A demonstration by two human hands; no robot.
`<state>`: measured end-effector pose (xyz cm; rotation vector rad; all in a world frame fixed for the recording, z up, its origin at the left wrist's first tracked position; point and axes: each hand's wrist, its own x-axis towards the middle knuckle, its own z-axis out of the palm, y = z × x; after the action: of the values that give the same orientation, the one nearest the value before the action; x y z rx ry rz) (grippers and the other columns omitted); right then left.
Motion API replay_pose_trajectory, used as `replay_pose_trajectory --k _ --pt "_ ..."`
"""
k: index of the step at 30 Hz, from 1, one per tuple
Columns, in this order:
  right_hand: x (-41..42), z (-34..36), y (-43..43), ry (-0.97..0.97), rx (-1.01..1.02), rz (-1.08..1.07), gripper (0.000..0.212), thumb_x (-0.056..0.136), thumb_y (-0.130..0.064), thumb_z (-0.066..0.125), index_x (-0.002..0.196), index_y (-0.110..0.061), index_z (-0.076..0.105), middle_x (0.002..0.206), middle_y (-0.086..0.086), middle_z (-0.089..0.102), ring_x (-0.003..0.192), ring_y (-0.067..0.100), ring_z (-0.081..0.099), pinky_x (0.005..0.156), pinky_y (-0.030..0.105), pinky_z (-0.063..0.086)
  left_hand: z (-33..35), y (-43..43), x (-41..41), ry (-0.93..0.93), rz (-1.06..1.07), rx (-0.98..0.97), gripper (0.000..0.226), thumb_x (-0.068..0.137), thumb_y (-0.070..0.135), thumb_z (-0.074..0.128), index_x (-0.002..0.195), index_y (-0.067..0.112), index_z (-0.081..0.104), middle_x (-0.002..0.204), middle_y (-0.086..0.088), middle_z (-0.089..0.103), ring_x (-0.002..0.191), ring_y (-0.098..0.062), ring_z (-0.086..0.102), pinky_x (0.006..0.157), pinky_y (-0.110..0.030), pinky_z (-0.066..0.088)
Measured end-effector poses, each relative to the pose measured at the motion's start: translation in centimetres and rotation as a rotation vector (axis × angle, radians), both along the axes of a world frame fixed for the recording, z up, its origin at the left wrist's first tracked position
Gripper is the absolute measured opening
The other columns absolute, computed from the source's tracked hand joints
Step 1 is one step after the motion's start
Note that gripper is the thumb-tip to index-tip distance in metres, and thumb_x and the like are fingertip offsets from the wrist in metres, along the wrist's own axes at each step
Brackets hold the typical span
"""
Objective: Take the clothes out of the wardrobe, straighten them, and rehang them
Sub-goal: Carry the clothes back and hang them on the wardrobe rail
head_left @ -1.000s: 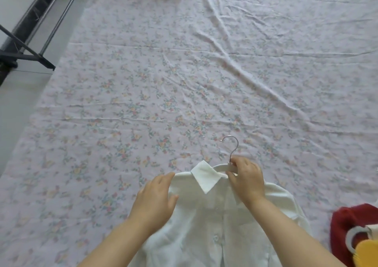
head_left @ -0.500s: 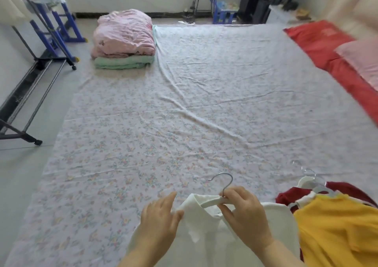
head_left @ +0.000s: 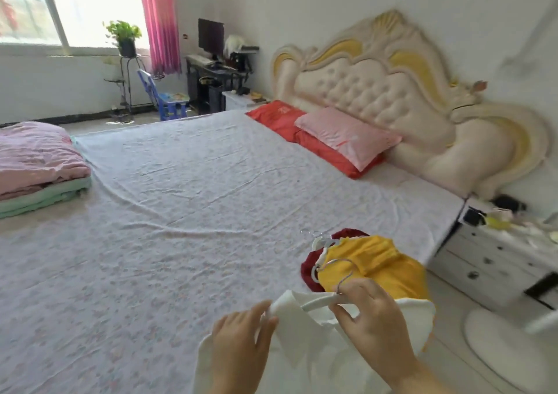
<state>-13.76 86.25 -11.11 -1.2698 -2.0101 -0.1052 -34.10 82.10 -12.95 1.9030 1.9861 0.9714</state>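
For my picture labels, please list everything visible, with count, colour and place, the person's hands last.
bed sheet: 1, pale floral, centre
folded quilts: 2, pink over green, far left
headboard: 1, cream and yellow, right
pillows: 2, pink over red, by the headboard
nightstand: 1, white, far right
yellow garment: 1, yellow, on the sheet
red garment: 1, dark red, under the yellow garment
white shirt: 1, white, bottom centre
shirt hanger: 1, white, metal hook, inside the collar
left grip: 1, bare hand, pinches the shirt collar
right grip: 1, bare hand, holds the shirt hanger
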Motion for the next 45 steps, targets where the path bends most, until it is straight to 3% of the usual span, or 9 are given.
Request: replay_pose_trajectory --k 3,7,12,21,25,32,38,43,45 --pt "3.7 2.8 -4.0 0.022 0.089 -0.151 0.041 0.049 -0.007 0.091 0.080 -0.020 0.067 0.079 -0.007 0.063 0.078 0.007 0.052 0.066 0.031 0.051 2.5 -1.0 3.5 0.001 -0.167 0.233 0.048 0.084 0.049 0.037 0.078 0.022 0.076 0.063 0.010 0.068 0.055 -0.006 0.063 0.066 -0.021 0.035" --pt "9.5 5.7 -10.2 0.022 0.177 -0.407 0.034 0.049 -0.006 0.090 0.076 -0.014 0.071 0.079 -0.005 0.064 0.081 0.009 0.051 0.075 0.018 0.037 4.7 -2.0 9.4 -0.022 -0.356 0.393 0.036 0.079 0.040 0.045 0.083 0.020 0.075 0.068 0.009 0.069 0.064 -0.011 0.063 0.067 -0.021 0.034" --pt "17.0 8.2 -21.2 0.041 0.205 -0.730 0.037 0.049 -0.007 0.091 0.079 -0.016 0.069 0.079 -0.007 0.063 0.080 0.009 0.053 0.064 0.017 0.043 7.4 -5.8 19.4 -0.100 -0.669 0.516 0.033 0.080 0.040 0.044 0.088 0.025 0.073 0.072 0.014 0.068 0.077 -0.009 0.054 0.069 -0.020 0.028" --pt "24.8 10.8 -48.8 0.006 0.106 -1.300 0.037 0.056 -0.013 0.087 0.083 -0.020 0.063 0.085 -0.009 0.059 0.078 0.006 0.054 0.056 0.015 0.043 11.3 -24.7 36.1 -0.228 -1.238 0.446 0.030 0.079 0.044 0.045 0.084 0.032 0.071 0.068 0.017 0.067 0.078 -0.009 0.052 0.062 -0.020 0.020" --pt "24.6 11.9 -59.9 0.013 0.032 -1.509 0.031 0.064 -0.008 0.082 0.089 -0.015 0.065 0.090 -0.004 0.061 0.080 0.014 0.062 0.055 0.021 0.049 12.7 -34.9 40.1 -0.252 -1.425 0.339 0.021 0.077 0.039 0.056 0.084 0.029 0.073 0.070 0.011 0.070 0.065 -0.017 0.065 0.067 -0.024 0.032" --pt "22.0 13.4 -76.8 0.002 -0.037 -1.838 0.030 0.087 -0.014 0.059 0.116 -0.023 0.059 0.109 -0.008 0.056 0.100 0.011 0.055 0.075 0.018 0.043 14.0 -50.5 45.0 -0.316 -1.819 0.266 0.010 0.076 0.020 0.076 0.085 0.024 0.075 0.069 0.009 0.071 0.059 -0.017 0.064 0.062 -0.029 0.042" --pt "16.8 15.3 -87.4 -0.036 -0.159 -2.215 0.033 0.092 -0.033 0.051 0.125 -0.034 0.048 0.112 -0.014 0.054 0.107 0.007 0.047 0.077 0.019 0.042 15.5 -62.6 47.7 -0.431 -2.184 0.302 0.018 0.079 0.037 0.062 0.086 0.026 0.075 0.069 0.010 0.071 0.059 -0.015 0.066 0.059 -0.035 0.052" --pt "12.8 16.4 -93.8 -0.075 -0.230 -2.440 0.034 0.092 -0.037 0.050 0.126 -0.035 0.046 0.114 -0.018 0.053 0.105 0.004 0.047 0.072 0.016 0.037 16.3 -71.8 48.2 -0.499 -2.378 0.375 0.009 0.080 0.022 0.068 0.085 0.027 0.074 0.065 0.009 0.070 0.056 -0.015 0.064 0.056 -0.028 0.042" --pt "11.5 17.1 -96.3 -0.076 -0.279 -2.507 0.031 0.092 -0.039 0.049 0.123 -0.036 0.046 0.113 -0.018 0.053 0.098 0.004 0.047 0.067 0.016 0.037 16.7 -75.4 48.3 -0.465 -2.464 0.321 0.014 0.088 0.026 0.061 0.095 0.031 0.072 0.077 0.011 0.071 0.069 -0.013 0.065 0.066 -0.028 0.038"
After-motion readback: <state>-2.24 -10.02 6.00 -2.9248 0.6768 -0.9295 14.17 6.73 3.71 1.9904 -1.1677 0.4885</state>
